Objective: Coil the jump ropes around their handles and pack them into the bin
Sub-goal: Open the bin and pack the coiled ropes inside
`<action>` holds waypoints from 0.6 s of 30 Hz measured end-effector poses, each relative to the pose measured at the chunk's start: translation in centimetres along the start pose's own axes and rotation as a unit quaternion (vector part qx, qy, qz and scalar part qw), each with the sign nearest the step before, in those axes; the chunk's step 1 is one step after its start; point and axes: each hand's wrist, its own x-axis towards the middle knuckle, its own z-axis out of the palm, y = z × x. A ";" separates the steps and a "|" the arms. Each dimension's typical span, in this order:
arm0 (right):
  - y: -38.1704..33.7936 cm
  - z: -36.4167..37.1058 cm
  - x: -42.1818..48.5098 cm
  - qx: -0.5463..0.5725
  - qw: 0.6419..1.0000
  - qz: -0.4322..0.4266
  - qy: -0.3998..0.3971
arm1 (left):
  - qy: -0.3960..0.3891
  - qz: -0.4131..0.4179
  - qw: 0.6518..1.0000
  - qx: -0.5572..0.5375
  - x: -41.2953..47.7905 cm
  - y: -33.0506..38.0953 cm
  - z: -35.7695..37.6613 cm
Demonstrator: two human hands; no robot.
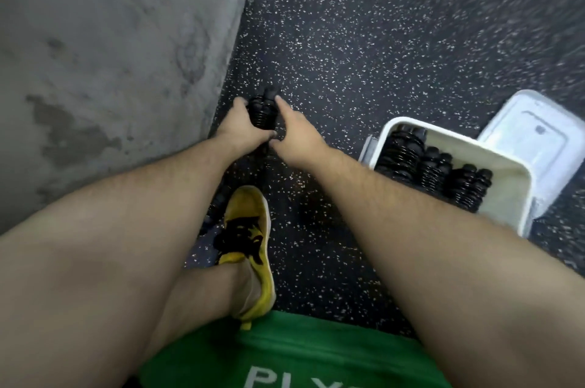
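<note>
1. A coiled jump rope (261, 112), black and ribbed, is held just above the speckled floor (380, 39), close to the foot of a grey concrete wall (110, 39)
2. The bundle is gripped from its left side by the left hand (240, 125), with the fingers wrapped behind it and the thumb laid across its lower end
3. The right hand (294, 131) is set against the bundle's right side. Its forefinger is stretched up along the coils and its thumb is tucked beneath, so the bundle appears to be pinched between the two, though blur leaves this uncertain
4. A white bin (506, 197) is seen on the floor well to the right of the hands, tilted towards the camera
5. Several packed coils (433, 166) are laid side by side along the bin's far inner wall, touching one another
6. A pale lid (531, 134) is placed on the floor just behind the bin
7. A yellow shoe (250, 239) with black markings is planted on the floor below the hands, between the two forearms
8. A loose black rope (218, 197) is seen on the floor just left of the shoe, partly hidden by the left forearm
9. A green shirt (300, 362) with white lettering is seen at the bottom edge
</note>
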 end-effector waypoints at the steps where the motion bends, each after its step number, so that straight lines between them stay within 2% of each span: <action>1: -0.1 -1.3 -0.9 0.009 1.000 -0.006 0.007 | -0.005 0.019 1.000 -0.007 -0.7 1.3 -0.3; 4: -0.4 -5.0 -4.2 0.029 0.999 -0.010 0.034 | -0.023 0.075 0.996 -0.037 -3.3 5.0 -1.0; 9: 1.2 -9.9 -10.8 0.076 0.985 -0.011 0.158 | -0.058 0.148 0.984 -0.082 -8.1 11.0 1.3; 14: 7.9 -12.1 -17.7 0.090 0.973 0.053 0.204 | -0.206 0.235 0.945 -0.093 -12.9 15.3 7.7; 18: 13.5 -13.3 -21.3 0.116 0.965 0.117 0.203 | -0.265 0.247 0.932 -0.029 -15.0 17.5 13.5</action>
